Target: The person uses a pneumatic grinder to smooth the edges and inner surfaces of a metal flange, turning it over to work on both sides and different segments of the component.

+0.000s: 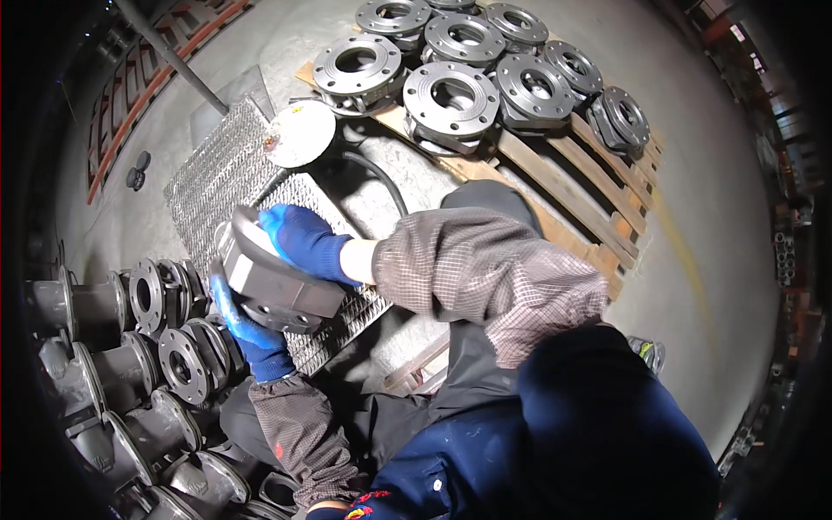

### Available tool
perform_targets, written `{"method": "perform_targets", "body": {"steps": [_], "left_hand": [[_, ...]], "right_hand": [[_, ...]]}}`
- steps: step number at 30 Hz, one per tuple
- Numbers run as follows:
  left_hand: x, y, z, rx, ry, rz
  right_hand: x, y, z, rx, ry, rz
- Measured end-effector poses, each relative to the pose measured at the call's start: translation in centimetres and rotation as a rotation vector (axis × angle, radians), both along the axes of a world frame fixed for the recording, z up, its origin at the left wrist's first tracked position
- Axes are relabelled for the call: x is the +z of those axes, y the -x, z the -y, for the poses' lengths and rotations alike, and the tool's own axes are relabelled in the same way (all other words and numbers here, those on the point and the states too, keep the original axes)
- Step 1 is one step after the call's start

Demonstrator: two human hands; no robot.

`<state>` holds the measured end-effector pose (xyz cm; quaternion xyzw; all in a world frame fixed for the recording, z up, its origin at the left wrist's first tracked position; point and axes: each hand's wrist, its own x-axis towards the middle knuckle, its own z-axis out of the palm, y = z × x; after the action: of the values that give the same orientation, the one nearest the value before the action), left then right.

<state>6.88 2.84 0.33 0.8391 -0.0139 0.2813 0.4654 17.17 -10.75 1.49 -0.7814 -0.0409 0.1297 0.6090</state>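
A dark grey flanged metal casting [282,282] is tilted between my gloved hands, over a ridged metal work surface [204,173]. My right hand [303,243], in a blue glove, is closed over its upper rim. Lower down on the left side, my left hand [243,325] grips the casting's edge, its fingers partly hidden behind the part. Whether the casting touches the surface below I cannot tell. Just beyond it, a round white disc [300,134] with a rusty-looking mark sits at the far edge of the surface.
Several machined flanged castings [451,100] stand on a wooden pallet [555,178] at the far right. Rougher grey flanged castings [121,373] are piled close on my left. A black hose [381,178] curves beside the work surface. A metal pole [178,61] slants at the far left.
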Motion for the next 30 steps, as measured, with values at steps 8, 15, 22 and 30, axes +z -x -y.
{"method": "perform_targets", "body": {"steps": [8,15,22,30], "left_hand": [[4.0,0.5,10.2,-0.584,0.618,-0.418],[0.2,-2.7,21.8,-0.697,0.159,-0.208],[-1.3,-9.4,35.3,-0.913,0.039,-0.086],[-1.2,-11.4,54.4,-0.874,1.235,-0.867]], "right_hand": [[0.9,7.1,14.4,-0.277,-0.080,-0.166],[-4.8,7.1,27.6,-0.564,-0.204,-0.599],[-0.1,2.5,41.2,-0.721,-0.059,-0.274],[-2.4,3.9,56.7,-0.934,0.785,0.440]]}}
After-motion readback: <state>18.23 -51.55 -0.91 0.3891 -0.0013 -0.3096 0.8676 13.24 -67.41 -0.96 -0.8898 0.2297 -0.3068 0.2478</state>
